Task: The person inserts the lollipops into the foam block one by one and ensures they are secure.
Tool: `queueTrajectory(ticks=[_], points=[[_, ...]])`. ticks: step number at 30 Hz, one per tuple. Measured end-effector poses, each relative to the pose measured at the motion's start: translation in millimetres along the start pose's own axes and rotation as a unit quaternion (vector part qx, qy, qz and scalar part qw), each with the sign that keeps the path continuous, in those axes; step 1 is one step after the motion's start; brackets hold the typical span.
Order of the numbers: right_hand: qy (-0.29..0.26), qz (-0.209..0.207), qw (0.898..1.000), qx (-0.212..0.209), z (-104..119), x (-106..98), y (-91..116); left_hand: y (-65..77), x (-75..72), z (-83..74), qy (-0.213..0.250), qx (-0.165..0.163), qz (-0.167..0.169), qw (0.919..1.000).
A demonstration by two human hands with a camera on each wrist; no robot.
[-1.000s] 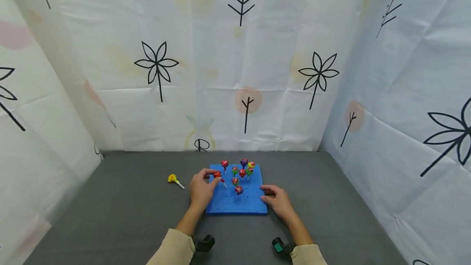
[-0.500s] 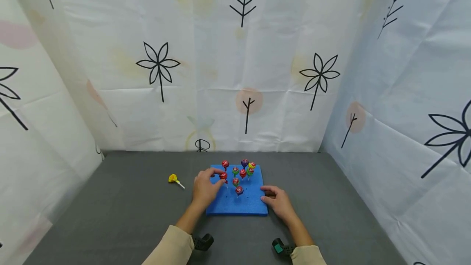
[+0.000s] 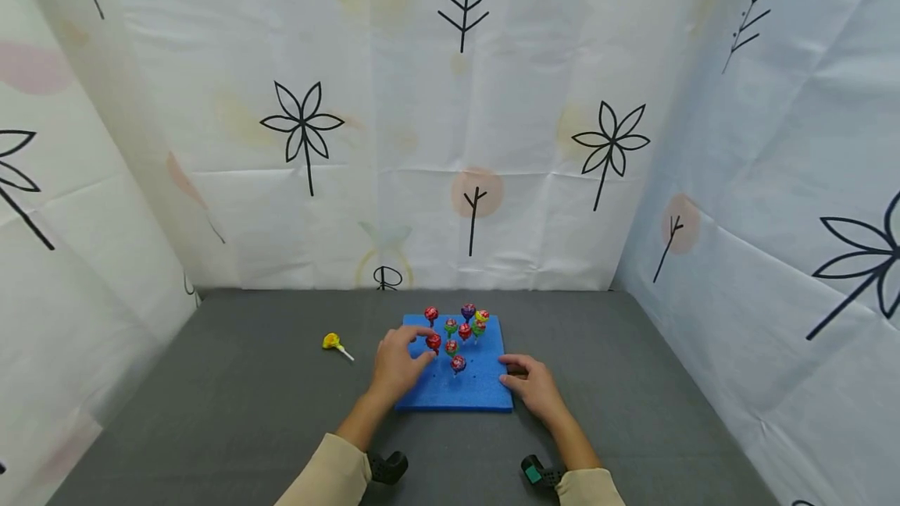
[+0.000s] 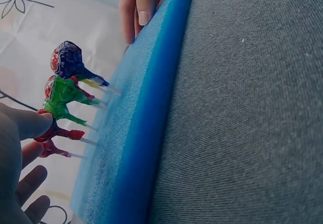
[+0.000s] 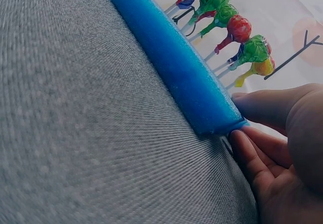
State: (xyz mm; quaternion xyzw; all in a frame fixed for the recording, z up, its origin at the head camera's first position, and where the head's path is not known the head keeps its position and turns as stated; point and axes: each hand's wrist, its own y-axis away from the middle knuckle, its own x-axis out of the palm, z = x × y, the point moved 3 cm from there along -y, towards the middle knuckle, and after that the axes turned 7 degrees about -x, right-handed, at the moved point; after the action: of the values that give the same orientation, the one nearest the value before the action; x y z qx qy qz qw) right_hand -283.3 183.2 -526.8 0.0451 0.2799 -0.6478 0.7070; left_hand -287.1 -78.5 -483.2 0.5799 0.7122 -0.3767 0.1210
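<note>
A blue foam board (image 3: 453, 397) lies on the table with several wrapped lollipops upright in it. My left hand (image 3: 394, 364) is over its left side, thumb and fingers spread apart around a red lollipop (image 3: 433, 343) whose stick meets the foam. In the left wrist view the thumb overlaps this lollipop's red wrapper (image 4: 70, 133). My right hand (image 3: 536, 389) holds the board's right edge; the right wrist view shows the thumb (image 5: 262, 105) on top of the foam and fingers at its side and underside.
A yellow lollipop (image 3: 331, 341) lies on the grey tabletop (image 3: 267, 404) left of the board. Behind the red one stand green (image 3: 451, 326), purple (image 3: 468, 310) and other lollipops, close together. Patterned white curtains (image 3: 394, 139) enclose the table at the back and sides.
My left hand brought the red lollipop rightward and upright onto the board, then its fingers spread off it. My right hand stayed at the board's edge.
</note>
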Motion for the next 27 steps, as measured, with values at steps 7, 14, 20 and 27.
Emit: queueTrajectory(ticks=[7, 14, 20, 27], points=[[0.009, 0.008, 1.000, -0.005, 2.6, -0.3, 1.4, 2.8, 3.9, -0.1, 0.005, -0.014, 0.001, 0.9999], [0.006, 0.004, 1.000, 0.007, 2.8, 0.0, 1.8, 4.1, 6.5, 3.3, 0.012, -0.039, 0.014, 0.9991], [0.006, 0.007, 1.000, 0.005, 3.1, 0.0, 1.8, 5.6, 8.5, 5.9, 0.014, -0.021, 0.009, 0.9996], [0.007, 0.007, 1.000, 0.008, 2.6, 0.6, 1.6, 8.2, 9.1, 6.8, 0.040, 0.003, -0.006, 0.9992]])
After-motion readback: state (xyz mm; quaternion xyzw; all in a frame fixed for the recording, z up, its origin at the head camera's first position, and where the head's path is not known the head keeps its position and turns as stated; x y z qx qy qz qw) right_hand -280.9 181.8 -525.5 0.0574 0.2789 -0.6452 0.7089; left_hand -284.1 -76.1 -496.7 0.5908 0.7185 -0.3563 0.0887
